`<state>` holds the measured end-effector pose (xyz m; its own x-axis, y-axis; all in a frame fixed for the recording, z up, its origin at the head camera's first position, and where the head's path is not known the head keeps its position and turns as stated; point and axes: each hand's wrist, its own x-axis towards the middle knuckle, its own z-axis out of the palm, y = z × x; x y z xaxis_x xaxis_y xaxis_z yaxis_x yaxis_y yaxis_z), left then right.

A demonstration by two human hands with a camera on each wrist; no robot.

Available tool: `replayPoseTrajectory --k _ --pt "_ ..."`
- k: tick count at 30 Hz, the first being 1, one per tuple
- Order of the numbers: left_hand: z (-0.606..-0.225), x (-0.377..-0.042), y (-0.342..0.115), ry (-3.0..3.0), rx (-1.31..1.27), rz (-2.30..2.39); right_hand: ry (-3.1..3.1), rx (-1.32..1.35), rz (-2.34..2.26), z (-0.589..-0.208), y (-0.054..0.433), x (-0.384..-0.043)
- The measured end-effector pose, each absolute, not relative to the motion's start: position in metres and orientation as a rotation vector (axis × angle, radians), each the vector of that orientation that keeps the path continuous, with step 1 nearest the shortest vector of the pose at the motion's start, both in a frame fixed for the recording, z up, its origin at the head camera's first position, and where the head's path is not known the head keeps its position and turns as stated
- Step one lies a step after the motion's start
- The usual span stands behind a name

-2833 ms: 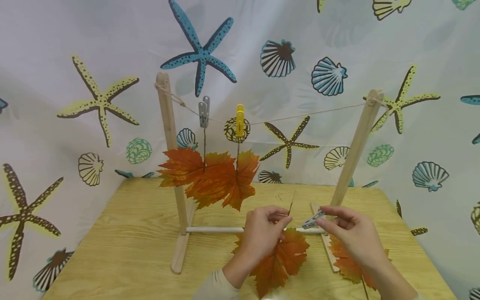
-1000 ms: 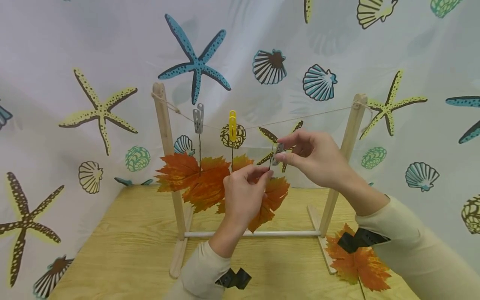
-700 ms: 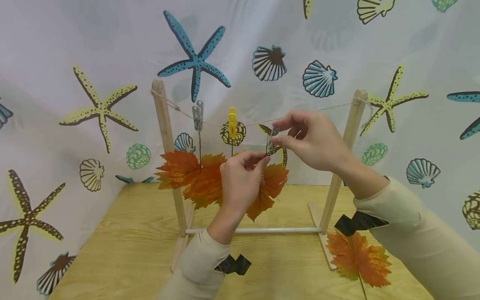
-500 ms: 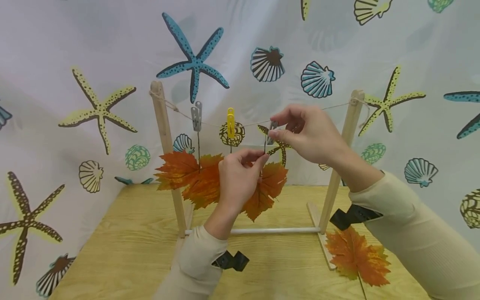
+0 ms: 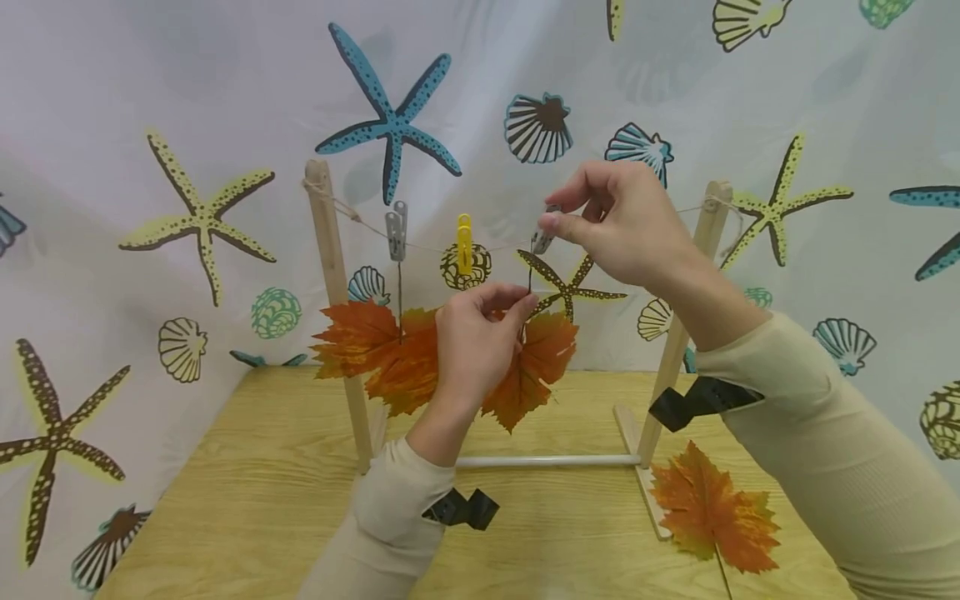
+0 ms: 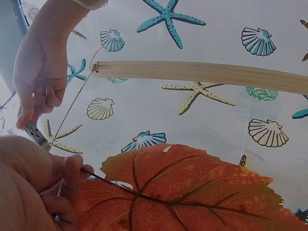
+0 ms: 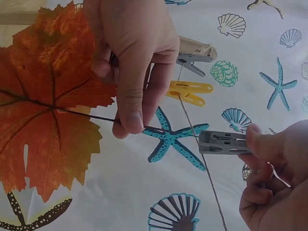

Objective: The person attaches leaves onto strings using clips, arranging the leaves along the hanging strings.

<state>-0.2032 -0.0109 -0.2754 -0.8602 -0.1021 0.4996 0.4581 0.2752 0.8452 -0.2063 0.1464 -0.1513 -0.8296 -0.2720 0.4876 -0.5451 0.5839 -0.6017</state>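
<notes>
My left hand (image 5: 480,342) pinches the dark stem of an orange artificial maple leaf (image 5: 536,367) between thumb and index finger; the leaf hangs below, stem pointing up. My right hand (image 5: 626,225) pinches a grey clothespin (image 5: 542,240) by its handle ends, right at the twine line. In the right wrist view, the nose of that clothespin (image 7: 219,143) overlaps the twine (image 7: 215,192), and the stem tip reaches it. To the left, a yellow clothespin (image 5: 464,246) and another grey clothespin (image 5: 395,236) sit on the line. Hanging leaves (image 5: 360,337) there are partly hidden by my left hand.
The twine runs between a left wooden post (image 5: 328,233) and a right wooden post (image 5: 667,383), joined low down by a white rod (image 5: 555,460). Another maple leaf (image 5: 712,508) lies on the wooden table (image 5: 555,533) by the right foot. A patterned cloth (image 5: 247,75) hangs behind.
Both hands have risen from over the table, bringing the leaf and grey clothespin up to the twine. In the last half second the right hand has lifted the clothespin higher, onto line level.
</notes>
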Motion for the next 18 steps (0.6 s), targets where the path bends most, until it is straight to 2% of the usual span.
replayPoseTrajectory --k 6,18 --pt "-0.275 -0.207 -0.010 -2.082 -0.301 -1.592 -2.479 0.616 1.192 -0.143 0.141 -0.208" --pt "-0.274 -0.211 -0.010 -2.057 -0.277 -1.573 -2.672 0.571 1.071 -0.139 0.131 -0.215"
